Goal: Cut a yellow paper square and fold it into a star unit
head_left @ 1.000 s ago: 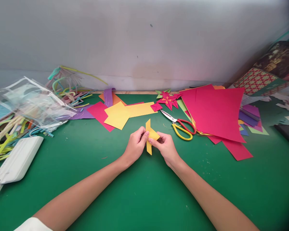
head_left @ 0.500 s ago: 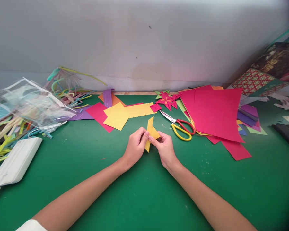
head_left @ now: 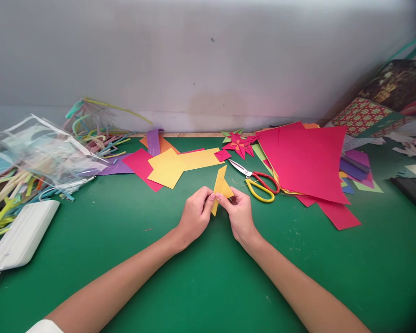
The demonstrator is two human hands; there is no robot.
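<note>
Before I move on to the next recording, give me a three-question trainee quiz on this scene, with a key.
1. Multiple choice: what do the left hand and right hand both hold? a) a purple strip b) folded yellow paper c) a white plastic case
2. True or false: the two handles of the scissors are the same colour.
3. Fill in: the large top sheet to the right of the scissors is ____.

Key: 1 b; 2 false; 3 red.

I see a white sleeve (head_left: 45,326) on the left arm (head_left: 121,283); left hand (head_left: 196,213), right hand (head_left: 241,215) and right forearm (head_left: 294,283) are bare.
</note>
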